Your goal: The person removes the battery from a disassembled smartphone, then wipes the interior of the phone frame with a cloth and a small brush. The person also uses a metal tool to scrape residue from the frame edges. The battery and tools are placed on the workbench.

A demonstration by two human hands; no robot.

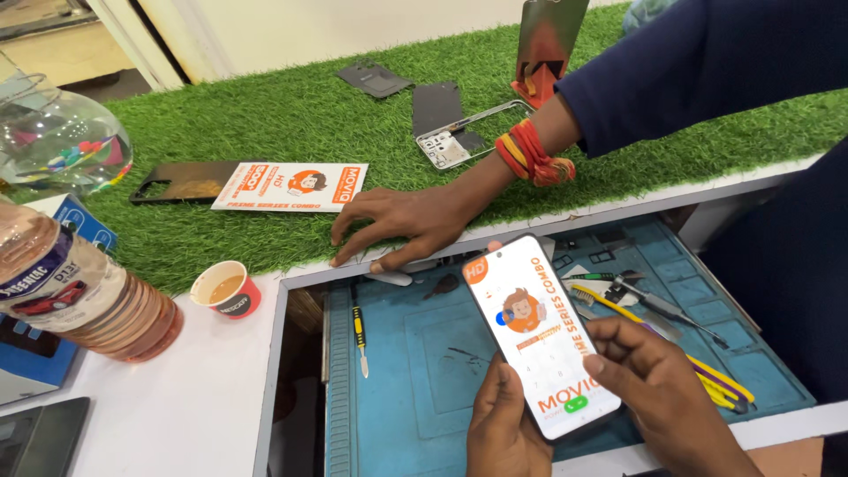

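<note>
We hold a phone [541,334] in both hands, low in the near middle of the view, above a blue work mat [415,371] set into a recess in the white counter [177,397]. Our left hand [505,422] cups its near lower edge from beneath, and our right hand [658,389] grips its right long edge with the thumb lying on the front; both are closed on the phone, close together. We judge it light, stiff and flat, with a smooth glass face that is likely slippery and easy to crack, so the narrow side edges look like the safest place to grip. It is a slim rectangle with rounded corners, tilted with its top leaning left and away from us. Its face is covered by a white film printed in orange, with a small cartoon head near the middle and a green mark near the bottom. Another person's hand [402,225], with a red and orange thread band at the wrist, rests spread on the counter's edge just beyond the phone, apart from it. On the mat lie a yellow-handled blade [359,336] at left and tweezers and thin tools [671,327] at right. On the green turf [291,115] farther away lie a matching printed card [291,185] and phone back covers. A paper cup [226,289] and plastic bottle [79,296] stand at left.
</note>
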